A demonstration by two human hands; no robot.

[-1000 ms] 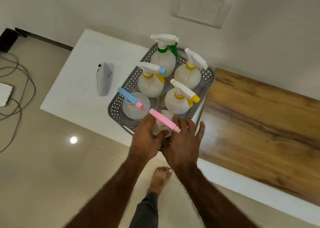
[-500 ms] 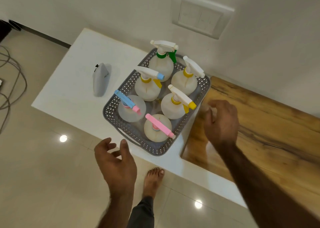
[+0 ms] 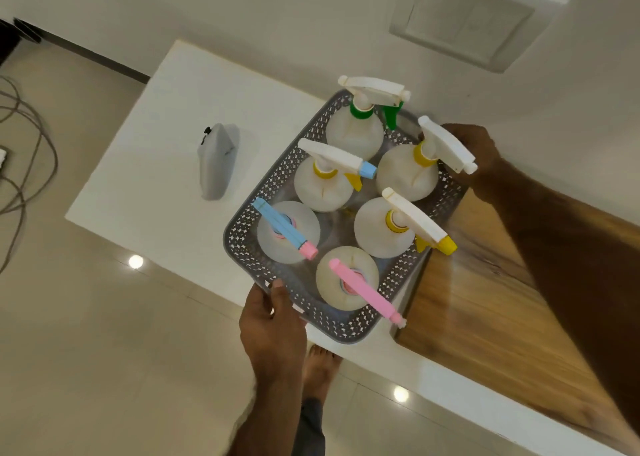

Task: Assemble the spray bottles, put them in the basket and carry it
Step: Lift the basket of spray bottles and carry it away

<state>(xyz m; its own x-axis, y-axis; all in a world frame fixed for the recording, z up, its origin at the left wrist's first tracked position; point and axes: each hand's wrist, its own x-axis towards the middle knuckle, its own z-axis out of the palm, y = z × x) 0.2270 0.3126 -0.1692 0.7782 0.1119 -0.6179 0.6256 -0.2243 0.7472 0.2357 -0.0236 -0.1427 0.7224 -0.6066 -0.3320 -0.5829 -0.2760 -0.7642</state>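
A grey perforated basket (image 3: pixel 270 178) stands on the white table (image 3: pixel 166 144) and holds several translucent spray bottles with heads on. The nearest bottle has a pink head (image 3: pixel 363 291); beside it is one with a blue and pink head (image 3: pixel 284 228). A green-collared bottle (image 3: pixel 360 123) is at the far end. My left hand (image 3: pixel 272 324) grips the basket's near rim, thumb over the edge. My right hand (image 3: pixel 474 154) holds the far right rim, partly hidden behind a yellow-collared spray head (image 3: pixel 446 145).
A grey wedge-shaped object (image 3: pixel 216 161) lies on the table left of the basket. A wooden surface (image 3: pixel 502 299) adjoins the table on the right. A wall with a switch plate (image 3: pixel 467 19) is just behind. Cables (image 3: pixel 24 150) lie on the tiled floor at left; my bare foot (image 3: pixel 320 369) is below.
Both hands left the pink-headed bottle, spread apart, then closed on opposite ends of the basket: left on the near rim, right on the far right rim.
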